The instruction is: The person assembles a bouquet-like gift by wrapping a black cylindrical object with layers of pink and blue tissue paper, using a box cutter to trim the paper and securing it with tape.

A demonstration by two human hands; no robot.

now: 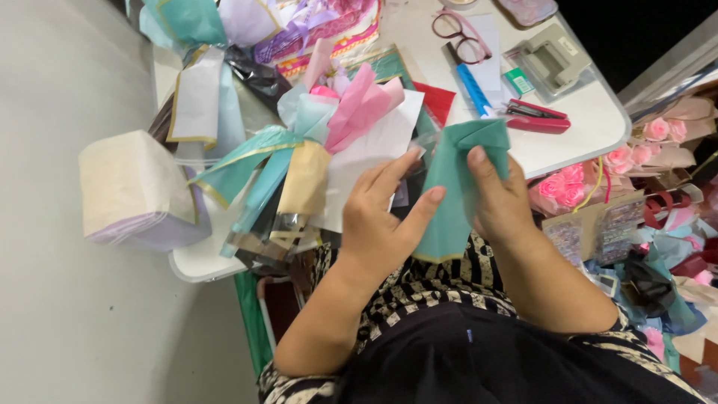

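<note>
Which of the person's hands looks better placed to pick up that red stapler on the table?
Probably the right hand. It lies on the same side as the red stapler and closer to it, while the left hand sits farther off. Both hands hold the teal folded paper, so one must let go first.

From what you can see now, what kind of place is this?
Probably a craft or flower-wrapping work table: the hands fold teal paper, coloured wrapping sheets pile up beside them, and pink artificial roses lie to the right.
</note>
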